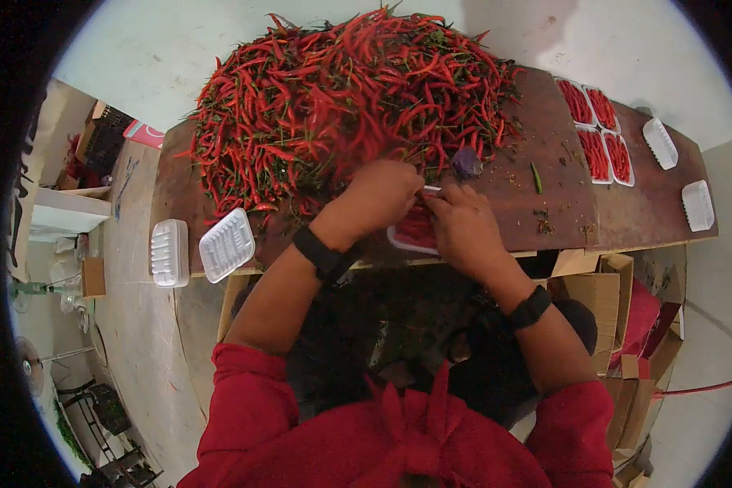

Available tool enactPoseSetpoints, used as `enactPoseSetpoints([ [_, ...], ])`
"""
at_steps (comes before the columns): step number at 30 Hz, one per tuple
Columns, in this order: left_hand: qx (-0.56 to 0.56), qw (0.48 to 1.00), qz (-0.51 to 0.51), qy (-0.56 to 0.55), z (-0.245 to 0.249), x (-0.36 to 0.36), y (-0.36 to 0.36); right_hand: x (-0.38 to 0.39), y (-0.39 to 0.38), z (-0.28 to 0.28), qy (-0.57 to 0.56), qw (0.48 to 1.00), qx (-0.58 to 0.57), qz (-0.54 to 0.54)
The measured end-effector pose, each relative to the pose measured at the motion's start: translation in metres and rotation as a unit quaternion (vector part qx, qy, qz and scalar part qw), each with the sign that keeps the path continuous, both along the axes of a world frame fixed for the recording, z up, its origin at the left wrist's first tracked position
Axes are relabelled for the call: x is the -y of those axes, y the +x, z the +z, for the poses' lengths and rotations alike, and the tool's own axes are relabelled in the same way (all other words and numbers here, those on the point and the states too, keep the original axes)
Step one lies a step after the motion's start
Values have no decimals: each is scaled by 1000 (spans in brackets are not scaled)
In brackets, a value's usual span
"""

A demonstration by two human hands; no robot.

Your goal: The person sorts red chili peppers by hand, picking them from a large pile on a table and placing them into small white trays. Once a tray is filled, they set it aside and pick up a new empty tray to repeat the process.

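A white foam tray with red chili peppers in it lies at the table's near edge, partly covered by my hands. My left hand is closed above the tray's upper left side, fingers bent inward. On the other side, my right hand is closed over the tray's right part, its thumb and fingertips close to the left fingers. A bit of red shows between the fingertips, but what each hand grips is hidden. Just beyond both hands rises a large heap of red chili peppers with green stems.
Stacked white trays and a tilted white tray stand at the left. Several filled trays sit at the right, with two more white trays beyond. A green chili and scraps lie on the brown tabletop. Cardboard boxes are below right.
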State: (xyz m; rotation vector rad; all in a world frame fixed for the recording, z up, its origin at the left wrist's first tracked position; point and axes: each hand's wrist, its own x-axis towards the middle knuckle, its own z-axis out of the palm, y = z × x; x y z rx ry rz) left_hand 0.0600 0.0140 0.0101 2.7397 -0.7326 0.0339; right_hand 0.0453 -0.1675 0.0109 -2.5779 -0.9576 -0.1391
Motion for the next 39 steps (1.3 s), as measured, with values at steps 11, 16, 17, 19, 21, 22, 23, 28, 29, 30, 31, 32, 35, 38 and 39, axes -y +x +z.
enactPoseSetpoints([
  [11, 17, 998, 6, 52, -2, 6, -1, 2, -2, -4, -8, 1000, 20, 1],
  [16, 29, 999, 32, 12, -5, 3, -3, 3, -4, 5, -34, 999, -8, -6],
  [17, 29, 998, 59, 2, -5, 2, -4, 4, -4, 5, -33, 999, -7, -7],
  [19, 42, 996, 65, -37, 7, -3, -7, 5, -4, 5, -11, 1000, -4, -4],
  [21, 54, 993, 73, -76, 17, -10, -10, 6, -5, 11, -12, 1000, -17, -9],
  [22, 58, 991, 63, -99, 20, -13, -13, 6, -6, 16, -14, 999, -30, -14],
  [23, 63, 989, 54, -123, 23, -16, -15, 6, -7, 22, -13, 999, -30, -13],
  [28, -165, 979, -56, -110, 39, -21, -37, 10, 0, 19, -40, 993, -92, -62],
  [29, -272, 950, -125, -93, 41, -19, -45, 14, 0, 17, -40, 993, -91, -62],
  [30, -271, 950, -125, -93, 39, -14, -56, 16, -1, 18, -34, 996, -61, -51],
  [31, -232, 937, -186, -182, 36, -5, -68, 19, -2, 19, -29, 998, -30, -39],
  [32, -189, 912, -245, -268, 33, -1, -73, 22, -1, 16, -29, 998, -29, -39],
  [35, -172, 950, -168, -200, 30, -2, -75, 26, 0, 7, 2, 999, -1, -48],
  [38, -82, 992, -43, -84, 24, -1, -63, 27, -5, 7, 10, 999, 11, -41],
  [39, -81, 992, -42, -84, 23, -1, -61, 27, -7, 6, 0, 999, 10, -46],
])
